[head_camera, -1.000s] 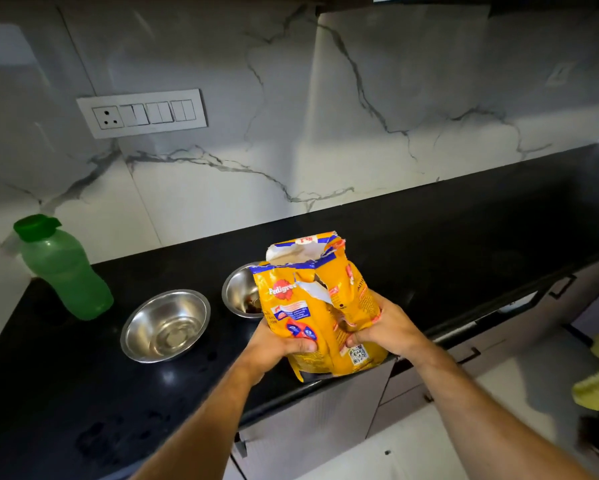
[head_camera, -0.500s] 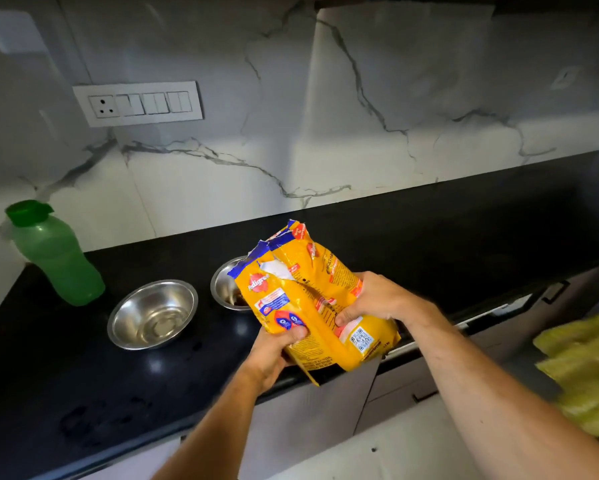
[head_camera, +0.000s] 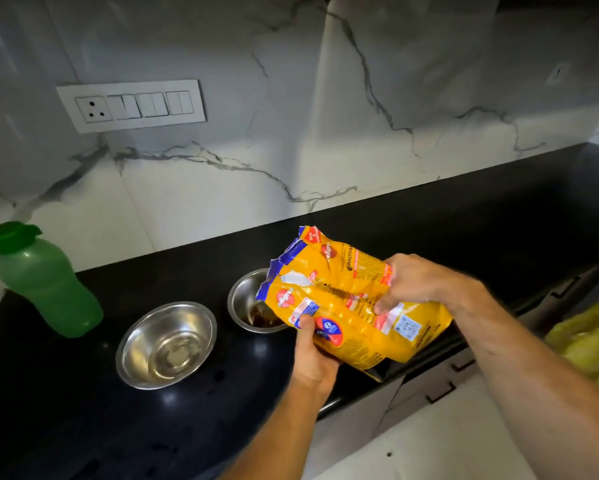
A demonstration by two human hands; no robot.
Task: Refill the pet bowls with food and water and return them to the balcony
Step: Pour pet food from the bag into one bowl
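While both hands are clamped on the food bag [head_camera: 346, 299], it hangs tipped over the counter's [head_camera: 499, 216] front edge, torn mouth pointing left and down at the far bowl [head_camera: 246, 303].

Left hand [head_camera: 312, 358]: wrapped under the bag's lower side, thumb pressed on the printed face, taking the weight from below.

Right hand [head_camera: 416, 282]: closed over the upper back of the bag, fingers pinching a fold of film near the sealed end.

Bag: thin glossy film, creased and slack; looks partly emptied, so likely light but floppy. Judgement: contents will shift in a rush once the tilt steepens. Best held as now, one hand cradling beneath, one steering from the sealed end. The film looks slippery; a pinch on a fold seems safer than a flat palm.

Far bowl: steel, just beside the bag's mouth, partly hidden by it. Something brown lies in the bottom, too dim to say how much.

Near bowl [head_camera: 166, 344]: steel, left of the first, apart from it. Bottom glints; cannot tell whether it holds water.

Green bottle [head_camera: 45, 285]: toward the counter's left end, upright, cap on. Translucent plastic, probably light and rigid enough to grip round the waist.
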